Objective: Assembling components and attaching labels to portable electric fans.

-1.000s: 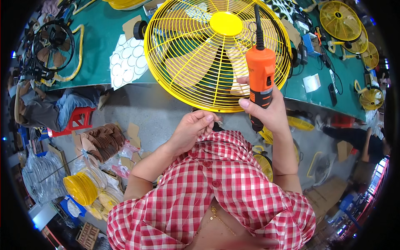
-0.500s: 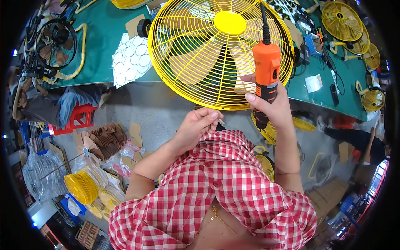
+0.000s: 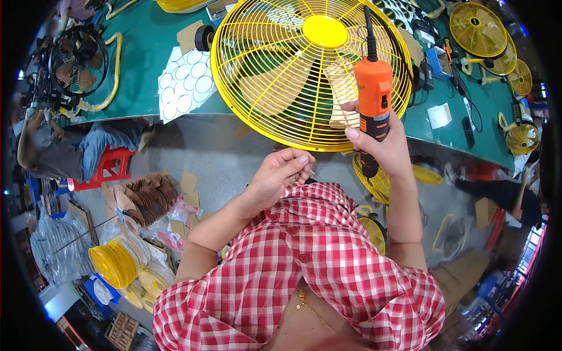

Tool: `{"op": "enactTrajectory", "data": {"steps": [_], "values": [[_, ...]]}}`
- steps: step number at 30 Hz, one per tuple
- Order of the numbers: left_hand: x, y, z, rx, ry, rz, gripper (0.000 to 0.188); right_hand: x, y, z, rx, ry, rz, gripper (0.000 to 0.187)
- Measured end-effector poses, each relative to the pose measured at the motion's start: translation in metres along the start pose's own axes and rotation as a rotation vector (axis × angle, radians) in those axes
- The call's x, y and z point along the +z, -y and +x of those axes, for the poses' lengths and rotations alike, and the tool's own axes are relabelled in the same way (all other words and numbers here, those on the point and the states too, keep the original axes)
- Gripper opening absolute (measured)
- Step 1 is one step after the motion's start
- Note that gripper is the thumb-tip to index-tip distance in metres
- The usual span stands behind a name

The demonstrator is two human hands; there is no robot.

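An orange and black electric screwdriver [image 3: 373, 85] is upright in my right hand [image 3: 391, 146], its cord rising from the top and its tip pointing down. My fingers wrap round its lower body, in front of a large fan with a yellow wire guard [image 3: 316, 126]. Through the guard, broad blades and a yellow centre disc show. My left hand [image 3: 282, 174] is closed in a pinch just below the guard's near rim, apart from it. A small light bit shows at its fingertips, too small to name.
The fan overhangs the edge of a green table [image 3: 137, 76]. Beside it lies a sheet of round white stickers [image 3: 186, 85]. More yellow fans [image 3: 477, 30] stand at the right. At the lower left are stacked yellow rings [image 3: 112, 263]. A seated person [image 3: 108, 143] is at the left.
The fan guard has shifted slightly to the right and away from me. The screwdriver has risen a little. My left hand stays pinched in nearly the same place.
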State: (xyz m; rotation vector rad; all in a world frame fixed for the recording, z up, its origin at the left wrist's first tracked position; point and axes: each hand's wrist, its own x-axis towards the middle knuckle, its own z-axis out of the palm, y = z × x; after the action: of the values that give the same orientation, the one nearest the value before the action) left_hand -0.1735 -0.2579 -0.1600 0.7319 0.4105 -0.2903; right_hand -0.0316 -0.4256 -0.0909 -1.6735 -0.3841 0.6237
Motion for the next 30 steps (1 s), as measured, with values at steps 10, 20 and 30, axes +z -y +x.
{"op": "enactTrajectory", "data": {"steps": [10,20,30], "values": [[-0.0018,0.0028,0.0029,-0.017,-0.015,-0.026,0.016,-0.0001,-0.0013,0.0012,-0.025,-0.02,-0.03,0.057],[0.0002,0.0022,0.0044,-0.016,-0.025,-0.043,0.017,0.0031,0.0011,0.0015,0.003,-0.013,-0.038,0.05],[0.0008,0.0007,0.002,-0.02,-0.032,-0.072,0.015,0.0012,0.0013,0.0031,-0.022,-0.008,-0.024,0.049]]}}
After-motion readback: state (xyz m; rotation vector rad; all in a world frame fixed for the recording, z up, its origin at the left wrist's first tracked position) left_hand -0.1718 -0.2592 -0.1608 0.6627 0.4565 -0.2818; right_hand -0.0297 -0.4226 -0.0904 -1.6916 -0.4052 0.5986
